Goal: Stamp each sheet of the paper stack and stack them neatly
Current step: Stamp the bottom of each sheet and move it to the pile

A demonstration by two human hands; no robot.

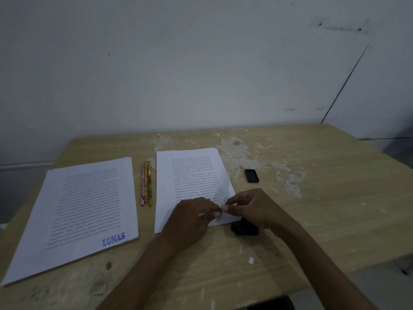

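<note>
At the left of the worn wooden table [312,220] lies a stack of stamped sheets [73,220], its top page printed with text and marked "LUNAS" [113,239] in blue near its lower right corner; just to its right, three patterned pencils [146,184] lie side by side, apart from the paper on either side; next comes the unstamped paper stack [190,180], its lower right corner lifted off the pile; the left hand [190,218] rests on the lower part of this stack with fingers curled, thumb and forefinger pinching the raised corner of the top sheet; the right hand [250,209] meets it fingertip to fingertip, pinching the same corner, fingers bent; just beneath the right hand a black stamp [244,229] stands on the table, touching the stack's lower right edge, partly hidden by the wrist; further back and right a small black lid-like object [251,175] lies alone on the peeling surface
</note>
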